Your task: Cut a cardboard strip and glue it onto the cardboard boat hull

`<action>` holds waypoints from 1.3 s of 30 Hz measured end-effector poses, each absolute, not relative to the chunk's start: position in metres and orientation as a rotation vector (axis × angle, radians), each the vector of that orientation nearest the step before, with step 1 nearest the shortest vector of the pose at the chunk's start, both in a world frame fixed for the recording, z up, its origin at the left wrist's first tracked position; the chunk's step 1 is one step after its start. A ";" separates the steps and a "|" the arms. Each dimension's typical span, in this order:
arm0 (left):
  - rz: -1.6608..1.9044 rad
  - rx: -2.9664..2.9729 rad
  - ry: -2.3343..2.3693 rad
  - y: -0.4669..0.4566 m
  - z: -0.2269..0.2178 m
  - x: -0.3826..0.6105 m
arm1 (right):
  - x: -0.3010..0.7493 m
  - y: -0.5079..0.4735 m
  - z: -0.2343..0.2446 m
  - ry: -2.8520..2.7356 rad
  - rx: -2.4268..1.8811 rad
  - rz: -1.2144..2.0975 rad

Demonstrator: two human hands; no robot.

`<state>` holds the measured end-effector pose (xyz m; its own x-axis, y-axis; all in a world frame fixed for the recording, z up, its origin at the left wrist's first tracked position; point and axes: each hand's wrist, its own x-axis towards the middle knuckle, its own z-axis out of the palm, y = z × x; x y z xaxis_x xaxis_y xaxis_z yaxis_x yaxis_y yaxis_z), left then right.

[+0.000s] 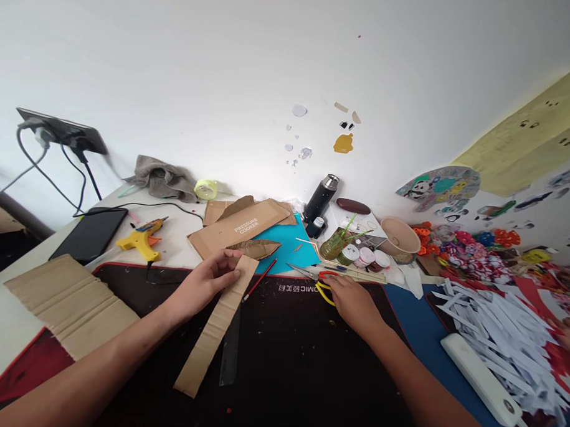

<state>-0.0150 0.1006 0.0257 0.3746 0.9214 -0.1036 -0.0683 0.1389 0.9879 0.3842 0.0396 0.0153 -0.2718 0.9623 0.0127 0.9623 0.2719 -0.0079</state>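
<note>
My left hand (215, 276) pinches the upper end of a long cardboard strip (213, 335), which slants down toward me over the black desk mat. Under the strip lies a clear ruler (230, 348), partly covered. My right hand (350, 297) has its fingers closed over the red and yellow handles of a pair of scissors (326, 288), whose blades point left along the mat's far edge. Between my hands rests a red pencil (259, 280). A leaf-shaped cardboard piece (256, 248) lies just beyond my left hand.
A yellow glue gun (141, 239), a tablet (90, 235) and a cardboard sheet (71, 302) lie to the left. At the back are a printed cardboard piece (242, 224), a black flask (320, 199) and paint jars (365, 258). White paper strips (495, 345) and another person's hand (568, 335) are at right.
</note>
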 end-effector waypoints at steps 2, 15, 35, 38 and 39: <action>0.885 1.200 0.923 0.100 0.025 -0.015 | 0.385 0.032 0.019 -2.480 -1.892 -0.009; 0.898 1.250 0.927 0.099 0.023 -0.014 | 0.361 -0.039 0.040 -1.236 -1.885 1.250; 0.766 1.661 0.887 0.090 0.041 -0.019 | 0.225 0.050 0.027 -1.221 -1.197 1.695; 0.873 1.844 1.013 0.084 0.049 -0.025 | 0.224 0.055 0.025 -1.208 -1.229 1.688; 1.051 1.926 1.124 0.079 0.051 -0.029 | 0.223 0.057 0.024 -1.158 -1.218 1.658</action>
<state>-0.0290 0.0787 0.0509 0.3067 0.9007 0.3076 0.3673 -0.4101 0.8348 0.2231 0.0572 0.0242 -0.2549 0.9272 -0.2746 -0.0611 -0.2988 -0.9524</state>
